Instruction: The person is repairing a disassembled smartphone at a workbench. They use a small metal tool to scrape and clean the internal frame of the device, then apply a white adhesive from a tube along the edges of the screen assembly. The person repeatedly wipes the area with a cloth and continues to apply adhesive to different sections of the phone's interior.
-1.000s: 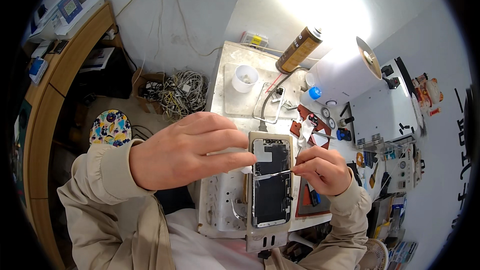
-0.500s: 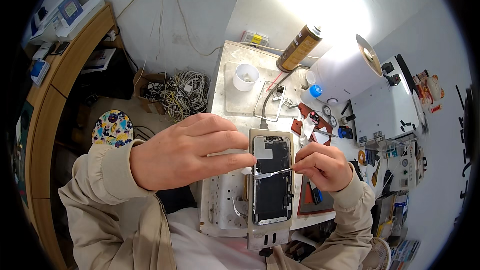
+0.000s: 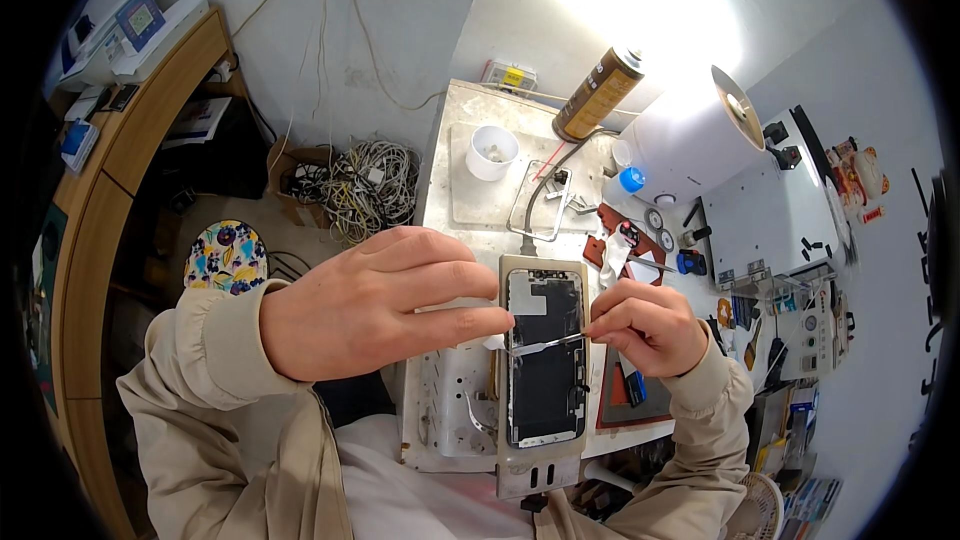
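Note:
A phone screen (image 3: 545, 395), its black back facing up, lies on a beige metal holder plate (image 3: 525, 480). My right hand (image 3: 655, 328), at the screen's right edge, pinches a thin metal pry blade (image 3: 548, 344). The blade lies across the screen, its flat tip near the left edge. From the left comes my left hand (image 3: 390, 305), index finger stretched to the screen's left edge near the blade tip. Beneath that finger a small white scrap (image 3: 494, 342), perhaps tissue, sticks out; the thumb is hidden. Curved tweezers (image 3: 478, 415) lie left of the holder.
Behind the holder are a white cup (image 3: 492, 152), an empty-looking metal phone frame (image 3: 540, 202), a brown spray can (image 3: 598, 98) and a white cylinder (image 3: 690, 145). A red-brown mat (image 3: 640, 405) lies to the right. Tangled cables (image 3: 375, 190) fill the floor at left.
The right hand and blade have shifted very slightly; the view has moved a little too. The left hand stays in place.

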Demonstrator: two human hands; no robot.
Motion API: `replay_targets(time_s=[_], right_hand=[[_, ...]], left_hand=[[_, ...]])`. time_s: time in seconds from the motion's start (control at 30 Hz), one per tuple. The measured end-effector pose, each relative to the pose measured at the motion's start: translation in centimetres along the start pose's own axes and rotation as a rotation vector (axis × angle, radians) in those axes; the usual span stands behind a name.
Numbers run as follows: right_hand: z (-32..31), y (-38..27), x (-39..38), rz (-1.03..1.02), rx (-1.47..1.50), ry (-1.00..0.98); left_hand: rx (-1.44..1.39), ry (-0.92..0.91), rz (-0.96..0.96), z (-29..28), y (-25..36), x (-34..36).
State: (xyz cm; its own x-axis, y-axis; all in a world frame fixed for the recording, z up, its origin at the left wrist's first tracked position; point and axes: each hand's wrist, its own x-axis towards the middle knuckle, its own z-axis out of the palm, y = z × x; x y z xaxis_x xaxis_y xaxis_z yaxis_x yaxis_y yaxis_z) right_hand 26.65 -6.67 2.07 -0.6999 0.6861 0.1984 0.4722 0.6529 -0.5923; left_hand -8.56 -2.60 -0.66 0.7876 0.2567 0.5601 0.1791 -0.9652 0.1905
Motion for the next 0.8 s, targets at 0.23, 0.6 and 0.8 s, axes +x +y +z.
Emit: replay_targets(time_s=[0.23, 0.6, 0.8], right_hand=[[-0.5, -1.1, 0.0, -0.115, -0.211, 0.007], [0.1, -0.9, -0.2, -0.024, -0.054, 0.015], [0.1, -0.4, 0.0, -0.023, 0.014, 0.0]], left_hand=[[0.005, -0.01, 0.002, -0.1, 0.3, 0.1], [0.007, -0.05, 0.007, -0.7, 0.7, 0.4], [0.001, -0.055, 0.001, -0.7, 0.7, 0.4]])
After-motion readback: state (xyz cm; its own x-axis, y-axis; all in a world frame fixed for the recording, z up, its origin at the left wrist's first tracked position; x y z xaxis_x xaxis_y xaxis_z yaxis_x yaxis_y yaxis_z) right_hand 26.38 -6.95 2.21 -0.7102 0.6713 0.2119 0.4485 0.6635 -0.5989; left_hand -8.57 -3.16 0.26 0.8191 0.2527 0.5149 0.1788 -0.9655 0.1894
